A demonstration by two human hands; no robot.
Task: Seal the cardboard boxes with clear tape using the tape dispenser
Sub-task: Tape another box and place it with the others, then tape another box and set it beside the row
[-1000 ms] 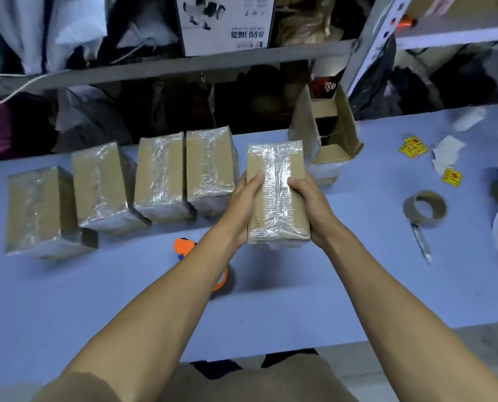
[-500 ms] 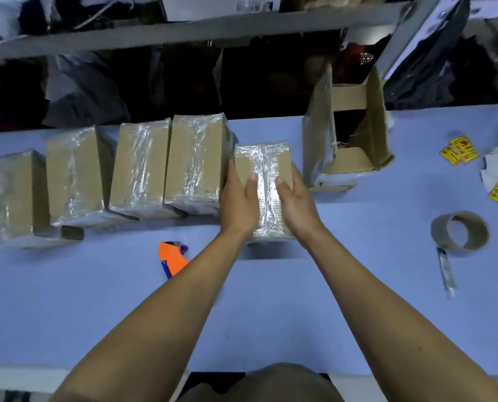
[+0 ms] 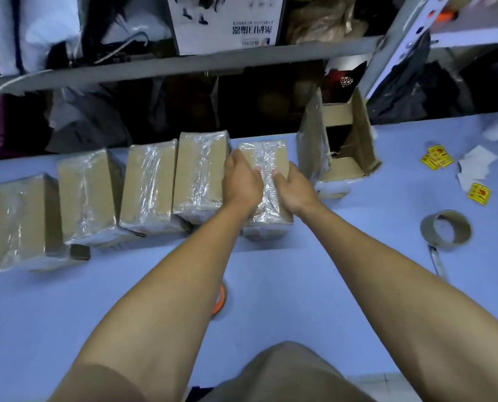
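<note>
Both hands rested on the top of the fifth taped box [image 3: 266, 187]: the left hand [image 3: 242, 178] lay over its left edge with fingers curved down onto the film, and the right hand [image 3: 292, 188] clasped the right edge, thumb on top. A second earlier the same box was held up off the table [image 3: 300, 300], clear of the others; half a second earlier it was already coming down beside them. By this moment it stood on the blue surface at the right end of the row, its left side touching or nearly touching the fourth taped box [image 3: 201, 178]. That suggests the sealing of this one was finished and it was being lined up with the done pile.

The box looked fully wrapped in clear tape, glossy and wrinkled along its top and down the near end, brown cardboard showing at either side of the shiny strip. Three more sealed boxes [image 3: 91, 195] ran leftward in the same state.

Just right of the hands an open cardboard box [image 3: 355, 158] stood with flaps up, apparently still unsealed. The orange tape dispenser [image 3: 220, 300] lay near the front, mostly hidden under the left forearm. A near-spent tape roll [image 3: 446, 227] sat well to the right, with yellow stickers [image 3: 437, 161] beyond it.
</note>
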